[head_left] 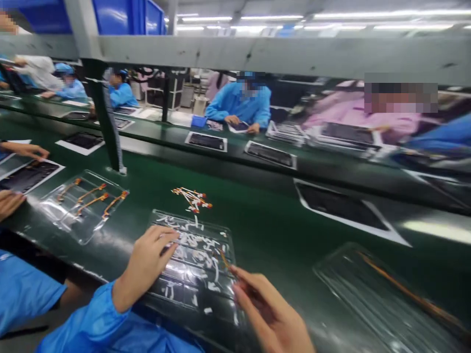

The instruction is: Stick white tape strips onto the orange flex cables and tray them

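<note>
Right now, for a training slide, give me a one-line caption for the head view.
Left hand rests on a clear tray, right hand pinching an orange flex cable.

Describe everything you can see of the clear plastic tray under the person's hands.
The clear plastic tray lies flat on the green belt, thin-looking and glossy with glare, holding rows of white strips. A loose bunch of orange-tipped cables sits just beyond its far edge. The left hand rests on top of it, and the right hand reaches its right edge.
</note>
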The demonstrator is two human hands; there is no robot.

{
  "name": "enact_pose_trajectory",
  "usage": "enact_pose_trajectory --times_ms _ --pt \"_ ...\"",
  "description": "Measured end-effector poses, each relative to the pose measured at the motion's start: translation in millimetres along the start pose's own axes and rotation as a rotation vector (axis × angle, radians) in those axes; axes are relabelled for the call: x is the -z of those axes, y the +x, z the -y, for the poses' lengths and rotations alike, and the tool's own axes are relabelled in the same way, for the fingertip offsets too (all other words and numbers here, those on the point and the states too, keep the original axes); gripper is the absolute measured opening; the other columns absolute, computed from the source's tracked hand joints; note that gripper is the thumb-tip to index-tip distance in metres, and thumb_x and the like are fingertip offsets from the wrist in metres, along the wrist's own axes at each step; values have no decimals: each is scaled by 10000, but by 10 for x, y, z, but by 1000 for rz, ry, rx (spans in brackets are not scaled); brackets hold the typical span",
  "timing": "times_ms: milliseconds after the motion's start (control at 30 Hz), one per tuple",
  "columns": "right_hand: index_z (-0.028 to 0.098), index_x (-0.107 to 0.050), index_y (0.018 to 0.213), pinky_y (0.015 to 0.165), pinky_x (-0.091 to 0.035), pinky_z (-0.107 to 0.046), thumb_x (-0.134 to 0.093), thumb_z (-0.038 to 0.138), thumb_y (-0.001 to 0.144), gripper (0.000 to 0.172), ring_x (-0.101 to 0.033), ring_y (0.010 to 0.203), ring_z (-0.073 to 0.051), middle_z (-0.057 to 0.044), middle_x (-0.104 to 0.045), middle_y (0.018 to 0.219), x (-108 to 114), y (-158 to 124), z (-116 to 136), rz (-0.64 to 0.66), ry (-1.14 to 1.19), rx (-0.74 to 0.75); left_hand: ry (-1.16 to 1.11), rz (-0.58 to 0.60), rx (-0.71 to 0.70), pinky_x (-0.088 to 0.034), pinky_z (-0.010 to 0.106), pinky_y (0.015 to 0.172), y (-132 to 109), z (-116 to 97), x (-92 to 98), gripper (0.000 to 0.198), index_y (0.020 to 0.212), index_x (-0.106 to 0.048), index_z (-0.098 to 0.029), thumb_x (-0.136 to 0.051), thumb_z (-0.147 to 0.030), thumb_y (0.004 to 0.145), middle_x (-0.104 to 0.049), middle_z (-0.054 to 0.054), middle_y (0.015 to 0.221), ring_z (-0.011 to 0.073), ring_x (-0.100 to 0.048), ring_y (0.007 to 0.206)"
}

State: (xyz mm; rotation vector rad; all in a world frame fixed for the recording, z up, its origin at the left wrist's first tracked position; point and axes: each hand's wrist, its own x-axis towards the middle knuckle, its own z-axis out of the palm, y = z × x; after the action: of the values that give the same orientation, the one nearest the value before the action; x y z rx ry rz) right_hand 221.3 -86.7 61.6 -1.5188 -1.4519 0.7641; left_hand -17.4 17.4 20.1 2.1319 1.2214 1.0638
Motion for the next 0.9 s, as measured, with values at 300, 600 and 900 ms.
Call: enact_pose_trajectory --times_ms 300,600,900 --pt "234 -564 1444 606 -592 -202 -699 268 887 573 -658 589 -113 23 -677 780 -234 240 -5 254 36 6 -480 378 90 -500 295 926 81 -467 -108 159 1019 -767 -234 -773 -193 865 -762 6 1036 186 -687 999" --pt "227 -686 1184 813 -611 -247 -597 205 985 219 -750 897 -167 -48 -769 1023 -244 407 145 72 -228 346 -572 217 243 -541 240 795 148 -381 -38 157 1014 -697 -209 -700 -161 865 -750 -3 949 149 -700 861" --pt "211 -605 986 710 -536 -249 -515 154 1016 110 -668 806 -155 -32 -677 911 -375 568 106 70 -353 463 -490 165 214 -548 231 844 205 -302 -76 352 1172 -641 -246 -676 -114 847 -742 -30 909 136 -719 865"
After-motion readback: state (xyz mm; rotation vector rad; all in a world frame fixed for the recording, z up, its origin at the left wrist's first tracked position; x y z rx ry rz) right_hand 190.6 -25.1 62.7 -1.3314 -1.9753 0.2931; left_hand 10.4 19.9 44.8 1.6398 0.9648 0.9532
